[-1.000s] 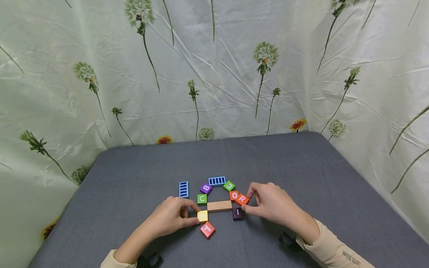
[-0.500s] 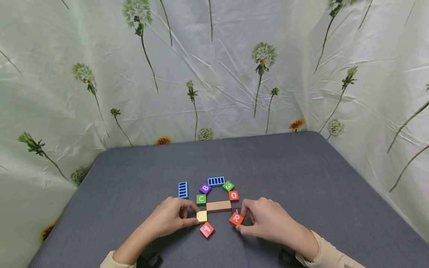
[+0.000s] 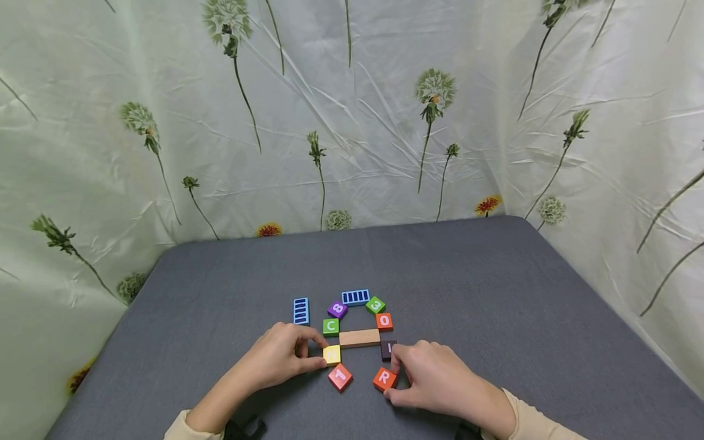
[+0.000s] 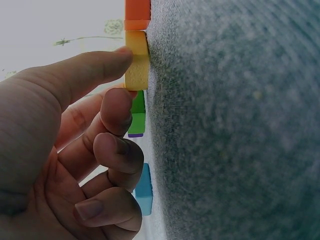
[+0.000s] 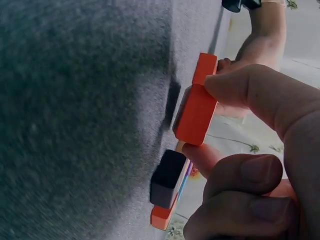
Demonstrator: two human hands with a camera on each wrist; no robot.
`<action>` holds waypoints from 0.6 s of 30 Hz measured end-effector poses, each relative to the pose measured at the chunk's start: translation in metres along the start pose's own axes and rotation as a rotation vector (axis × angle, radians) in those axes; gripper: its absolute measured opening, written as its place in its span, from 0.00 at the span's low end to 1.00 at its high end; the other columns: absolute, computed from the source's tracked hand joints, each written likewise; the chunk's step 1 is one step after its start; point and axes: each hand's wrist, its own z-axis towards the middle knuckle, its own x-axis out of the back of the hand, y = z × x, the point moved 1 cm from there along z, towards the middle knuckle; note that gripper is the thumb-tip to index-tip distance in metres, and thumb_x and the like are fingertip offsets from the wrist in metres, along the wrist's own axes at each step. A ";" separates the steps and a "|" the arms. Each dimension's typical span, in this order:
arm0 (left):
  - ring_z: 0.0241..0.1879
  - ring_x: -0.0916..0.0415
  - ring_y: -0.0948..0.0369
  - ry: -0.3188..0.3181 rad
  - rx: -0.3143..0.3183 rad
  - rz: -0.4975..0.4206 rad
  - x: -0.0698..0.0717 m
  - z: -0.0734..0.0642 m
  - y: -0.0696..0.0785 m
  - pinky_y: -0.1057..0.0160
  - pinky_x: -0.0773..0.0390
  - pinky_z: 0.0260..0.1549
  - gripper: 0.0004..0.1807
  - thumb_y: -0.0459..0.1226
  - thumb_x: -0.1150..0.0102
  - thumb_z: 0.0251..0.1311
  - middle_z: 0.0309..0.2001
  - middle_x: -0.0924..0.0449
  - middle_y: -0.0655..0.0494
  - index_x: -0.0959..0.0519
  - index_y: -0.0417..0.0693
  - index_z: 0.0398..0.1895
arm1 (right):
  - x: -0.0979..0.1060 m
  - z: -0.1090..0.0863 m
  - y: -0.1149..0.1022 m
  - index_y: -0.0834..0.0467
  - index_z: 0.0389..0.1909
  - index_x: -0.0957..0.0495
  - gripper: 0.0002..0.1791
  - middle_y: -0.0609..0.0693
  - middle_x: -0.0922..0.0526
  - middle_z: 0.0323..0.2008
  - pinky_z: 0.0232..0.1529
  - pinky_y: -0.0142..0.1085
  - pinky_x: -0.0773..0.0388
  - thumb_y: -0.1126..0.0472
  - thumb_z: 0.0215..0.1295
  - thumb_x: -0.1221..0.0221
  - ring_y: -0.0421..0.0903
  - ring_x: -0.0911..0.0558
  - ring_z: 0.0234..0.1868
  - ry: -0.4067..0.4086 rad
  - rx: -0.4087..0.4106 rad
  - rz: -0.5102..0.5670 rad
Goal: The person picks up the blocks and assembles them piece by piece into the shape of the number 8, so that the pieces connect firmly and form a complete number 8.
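My right hand [image 3: 440, 376] pinches an orange letter R block [image 3: 384, 379] between thumb and fingertip, turned at an angle. In the right wrist view the orange block [image 5: 197, 115] sits just over the cloth with a dark shadow beside it. A dark block [image 3: 388, 350] with a white mark lies behind it, partly covered by the right fingers. My left hand [image 3: 283, 354] holds a yellow block [image 3: 332, 355] by its left side, thumb and index finger on it. Directly below is a red number 1 block [image 3: 340, 377], tilted. A plain wooden bar [image 3: 360, 338] spans between the two sides.
Beyond the bar, a green C block [image 3: 331, 327], purple 8 block [image 3: 338, 309], blue striped block [image 3: 355, 297], green 3 block [image 3: 376, 305] and orange 0 block [image 3: 384, 321] form an arch. Another blue striped block [image 3: 300, 311] lies left. Grey cloth [image 3: 495, 287] covers the table.
My right hand has carried the R block from beside the 0 block, over the dark block, toward me to a spot below it. The left hand stays on the yellow block.
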 end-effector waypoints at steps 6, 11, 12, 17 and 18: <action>0.20 0.34 0.72 -0.006 0.008 -0.001 0.000 0.000 0.001 0.69 0.36 0.20 0.10 0.46 0.21 0.62 0.20 0.26 0.69 0.10 0.59 0.44 | -0.002 0.000 0.000 0.45 0.28 0.24 0.18 0.35 0.34 0.17 0.19 0.32 0.42 0.46 0.54 0.22 0.33 0.35 0.17 -0.025 -0.031 -0.010; 0.20 0.34 0.72 -0.008 0.014 -0.002 0.000 0.001 0.001 0.69 0.36 0.20 0.10 0.46 0.22 0.62 0.20 0.25 0.69 0.10 0.60 0.44 | -0.003 -0.001 0.001 0.46 0.27 0.26 0.20 0.35 0.35 0.17 0.19 0.31 0.44 0.46 0.55 0.22 0.32 0.37 0.17 -0.028 -0.034 0.013; 0.20 0.34 0.72 -0.009 0.015 -0.002 0.000 0.001 0.001 0.69 0.36 0.20 0.10 0.46 0.22 0.62 0.20 0.25 0.69 0.10 0.60 0.44 | -0.004 -0.001 0.001 0.46 0.26 0.26 0.20 0.35 0.35 0.17 0.19 0.31 0.44 0.46 0.55 0.21 0.32 0.37 0.16 -0.024 -0.030 0.020; 0.20 0.34 0.72 -0.013 0.020 -0.006 0.000 0.001 0.002 0.69 0.36 0.20 0.10 0.46 0.21 0.62 0.20 0.25 0.69 0.10 0.60 0.44 | -0.005 -0.002 0.001 0.46 0.26 0.25 0.22 0.33 0.36 0.17 0.19 0.29 0.45 0.43 0.55 0.20 0.29 0.39 0.17 0.032 0.003 0.017; 0.20 0.34 0.72 -0.013 0.020 -0.006 0.000 0.000 0.001 0.69 0.36 0.20 0.10 0.46 0.21 0.62 0.20 0.25 0.69 0.10 0.60 0.44 | -0.005 -0.002 0.001 0.46 0.26 0.25 0.22 0.33 0.36 0.17 0.19 0.29 0.45 0.42 0.54 0.20 0.29 0.39 0.17 0.047 0.008 0.009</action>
